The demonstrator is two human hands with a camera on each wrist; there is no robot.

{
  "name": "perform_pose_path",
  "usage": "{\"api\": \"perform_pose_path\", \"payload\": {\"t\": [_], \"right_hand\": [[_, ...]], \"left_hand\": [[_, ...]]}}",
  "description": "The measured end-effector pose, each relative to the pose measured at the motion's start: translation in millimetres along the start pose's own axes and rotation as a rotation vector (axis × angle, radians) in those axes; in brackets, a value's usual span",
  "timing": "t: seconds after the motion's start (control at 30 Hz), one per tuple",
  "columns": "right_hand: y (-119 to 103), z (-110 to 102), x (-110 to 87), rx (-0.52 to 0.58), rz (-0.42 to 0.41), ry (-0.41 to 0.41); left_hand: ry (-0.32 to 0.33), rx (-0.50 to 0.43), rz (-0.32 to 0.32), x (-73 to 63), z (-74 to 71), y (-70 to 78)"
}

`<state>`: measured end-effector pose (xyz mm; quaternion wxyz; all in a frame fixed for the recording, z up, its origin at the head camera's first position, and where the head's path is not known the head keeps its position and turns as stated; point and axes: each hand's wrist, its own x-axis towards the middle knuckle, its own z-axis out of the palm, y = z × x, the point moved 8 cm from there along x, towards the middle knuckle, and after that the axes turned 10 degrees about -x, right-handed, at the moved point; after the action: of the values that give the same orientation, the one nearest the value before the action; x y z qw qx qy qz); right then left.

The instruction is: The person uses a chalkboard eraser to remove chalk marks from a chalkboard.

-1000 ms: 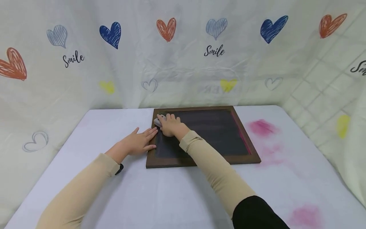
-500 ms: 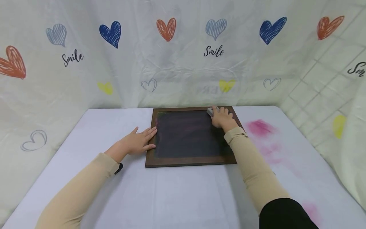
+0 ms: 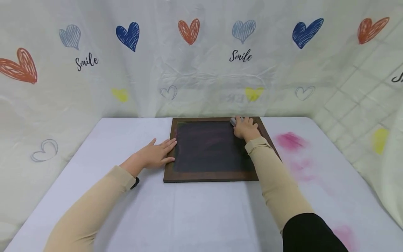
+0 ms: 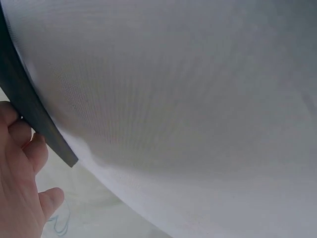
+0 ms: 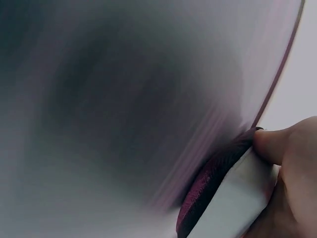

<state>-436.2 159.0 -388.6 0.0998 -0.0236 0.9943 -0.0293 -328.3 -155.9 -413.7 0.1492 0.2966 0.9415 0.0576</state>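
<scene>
A small chalkboard (image 3: pixel 204 154) with a brown wooden frame lies flat on the table, faint pinkish smears across its dark surface. Over its left frame edge my left hand (image 3: pixel 155 154) rests with fingers spread and straight; the left wrist view shows these fingers (image 4: pixel 35 151) at the frame's rim. Near the board's top right corner, my right hand (image 3: pixel 246 129) grips a board eraser (image 3: pixel 233 121). In the right wrist view the eraser (image 5: pixel 230 201) has a pale grey back and dark felt stained pink, held against the board beside pink chalk streaks. My right forearm hides part of the right frame.
A white cloth covers the table (image 3: pixel 201 217). Pink powder stains (image 3: pixel 290 140) mark it to the right of the board. Behind stands a white curtain (image 3: pixel 207 70) printed with hearts and "Smile".
My right hand with the eraser has gone from the board's upper left to its upper right corner, mostly in the first half second. My left hand stays on the frame.
</scene>
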Motion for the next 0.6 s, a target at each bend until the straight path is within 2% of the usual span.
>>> {"api": "perform_pose_path", "payload": {"t": [0.2, 0.4, 0.5, 0.6], "right_hand": [[-68.6, 1.6, 4.0, -0.024, -0.102, 0.021], [-139.0, 15.1, -1.2, -0.113, -0.323, -0.046], [-155.5, 18.2, -9.0, -0.173, -0.417, -0.064], [-160.3, 20.4, -19.1, -0.242, -0.513, -0.055]], "left_hand": [[0.006, 0.003, -0.008, 1.9, 1.7, -0.8], [0.001, 0.023, -0.007, 2.6, 6.5, -1.6], [0.004, 0.035, -0.011, 3.1, 5.5, -1.9], [0.0, 0.035, -0.017, 2.6, 2.7, -1.3]]}}
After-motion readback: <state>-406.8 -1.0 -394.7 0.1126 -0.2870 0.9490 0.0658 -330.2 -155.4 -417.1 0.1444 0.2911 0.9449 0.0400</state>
